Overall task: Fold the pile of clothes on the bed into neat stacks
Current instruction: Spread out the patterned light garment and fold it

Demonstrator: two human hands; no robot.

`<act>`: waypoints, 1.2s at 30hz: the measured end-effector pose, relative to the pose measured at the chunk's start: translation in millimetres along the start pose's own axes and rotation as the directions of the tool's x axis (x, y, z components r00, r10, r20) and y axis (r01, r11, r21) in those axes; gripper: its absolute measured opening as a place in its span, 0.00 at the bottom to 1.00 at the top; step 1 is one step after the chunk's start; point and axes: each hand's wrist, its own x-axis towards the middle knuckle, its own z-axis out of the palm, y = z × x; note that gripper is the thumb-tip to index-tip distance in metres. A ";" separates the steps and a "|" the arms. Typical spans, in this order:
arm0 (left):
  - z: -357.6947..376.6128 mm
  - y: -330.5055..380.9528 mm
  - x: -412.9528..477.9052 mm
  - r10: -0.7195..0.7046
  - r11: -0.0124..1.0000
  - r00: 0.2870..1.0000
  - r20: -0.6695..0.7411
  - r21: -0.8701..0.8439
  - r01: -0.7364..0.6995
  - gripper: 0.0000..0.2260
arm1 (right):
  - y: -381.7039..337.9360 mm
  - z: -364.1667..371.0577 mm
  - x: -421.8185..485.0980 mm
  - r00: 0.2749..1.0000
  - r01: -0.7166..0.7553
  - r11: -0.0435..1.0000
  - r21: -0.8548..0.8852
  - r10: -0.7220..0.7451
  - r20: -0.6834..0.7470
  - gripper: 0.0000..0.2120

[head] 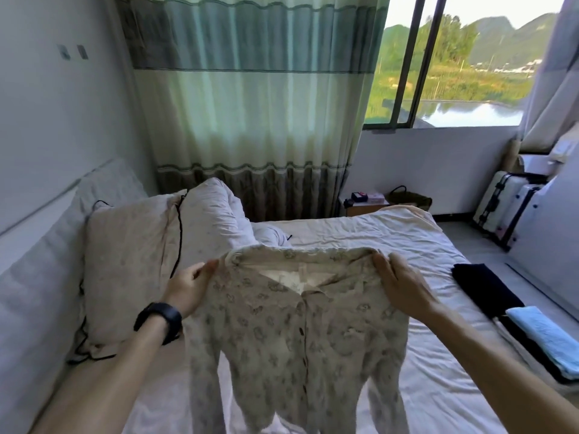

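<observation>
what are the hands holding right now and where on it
A cream patterned button-front pyjama top, held up above the bed. The left hand grips one shoulder and the right hand the other; the sleeves hang down.

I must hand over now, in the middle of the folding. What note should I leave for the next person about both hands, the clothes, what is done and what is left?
Left grip: pinches one shoulder of the patterned top.
Right grip: holds the other shoulder.
The top hangs unfolded above the bed, buttons facing you.
Done: dark folded garment and light blue folded item at the bed's right edge.
Left: fold this top and stack it there. No other pile in view.
</observation>
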 end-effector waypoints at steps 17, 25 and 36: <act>-13.7 47.9 -24.7 0.514 0.782 0.858 -0.022 0.424 -0.457 0.22 | 17.4 -80.6 -20.3 0.969 -0.176 0.984 0.005 0.172 0.175 0.16; 26.8 46.5 -76.3 0.206 0.850 0.974 -0.091 0.511 -0.131 0.26 | 45.6 -91.7 -36.1 0.997 0.046 0.995 -0.087 -0.041 0.058 0.07; 16.8 5.9 -168.0 0.429 0.647 0.898 -0.097 0.727 -0.231 0.40 | 114.2 -72.2 -117.1 0.997 0.036 0.975 -0.219 -0.020 0.074 0.22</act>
